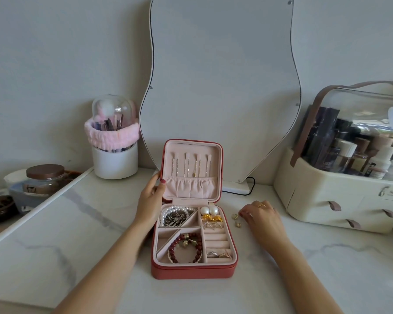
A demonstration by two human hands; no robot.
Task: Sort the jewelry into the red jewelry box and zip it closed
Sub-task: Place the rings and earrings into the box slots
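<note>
The red jewelry box (193, 271) lies open on the marble counter, lid upright with thin necklaces hung inside. Its pink tray holds a pearl strand (176, 210), a dark red bead bracelet (186, 247), pearl earrings (209, 210), gold flower pieces (211, 218) and rings (218, 254). My left hand (151, 197) holds the lid's left edge, thumb on the inside. My right hand (260, 215) rests on the counter to the right of the box, fingertips touching small gold earrings (236, 219) that lie loose there.
A wavy-edged mirror (222, 87) stands behind the box with a black cable at its base. A white brush holder (115, 163) with a pink band is at back left. A cream cosmetics organiser (340, 198) is at right. Jars sit at far left.
</note>
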